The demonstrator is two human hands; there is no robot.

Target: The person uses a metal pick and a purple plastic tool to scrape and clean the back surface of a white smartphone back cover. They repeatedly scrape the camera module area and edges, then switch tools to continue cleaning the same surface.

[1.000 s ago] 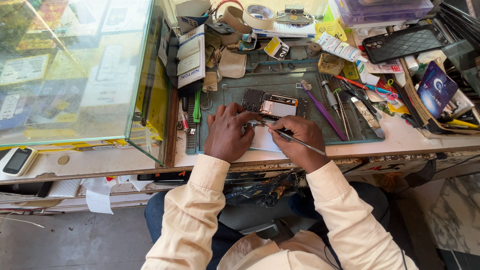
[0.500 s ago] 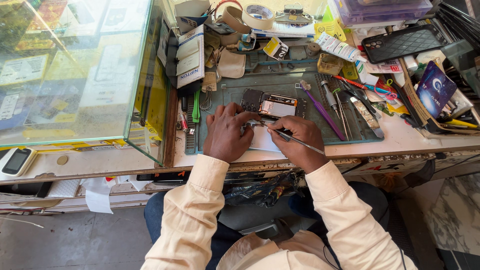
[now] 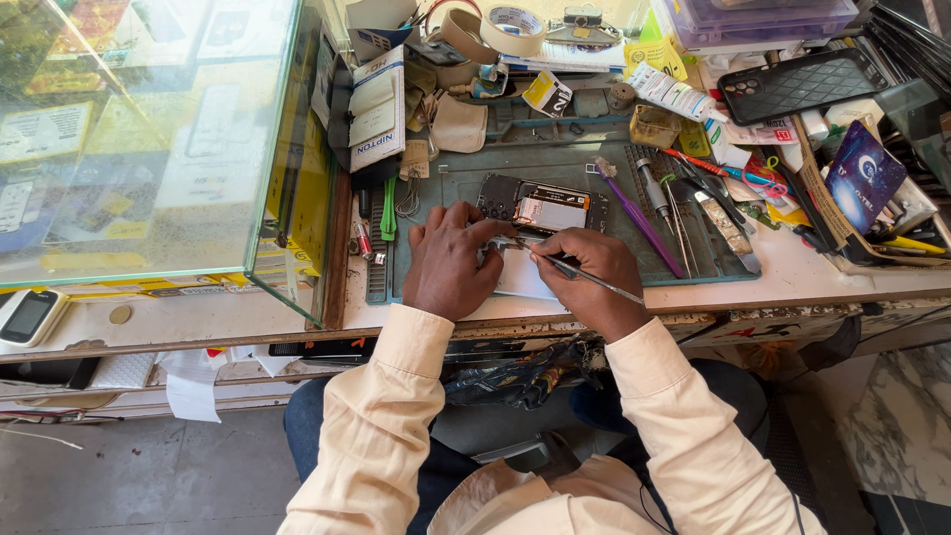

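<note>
Landmark: the grey-green work mat [image 3: 466, 173] on the bench. Its near edge runs along the bench front, just ahead of the person's wrists. Its left edge is bordered by a strip of small tools, among them a green-handled one [image 3: 388, 208], and beyond that stands a glass display case [image 3: 149, 139], whose corner closes off that side. The right part of the mat is taken up by a purple-handled tool [image 3: 639, 213], tweezers and metal blades [image 3: 728, 230]. Past the mat's far edge lie a tape roll [image 3: 515, 20], a tube [image 3: 672, 91] and a dark phone cover [image 3: 797, 84]. Open room is limited to the bare mat around the hands and a narrow strip at its near right corner.

The opened phone [image 3: 543, 206] lies flat at the mat's centre, back off, showing a dark frame and a pale rectangular inner part with an orange strip. A white sheet [image 3: 520, 277] lies on the mat just nearer than the phone, partly under both hands.

The left hand [image 3: 448, 260] rests on the mat near the phone's left end, fingers curled narrow, tips pressing at a small part I cannot make out. The right hand [image 3: 592, 277] is closed in a pen grip on a thin metal tool [image 3: 580, 272], its tip pointing left, meeting the left fingertips just nearer than the phone.
</note>
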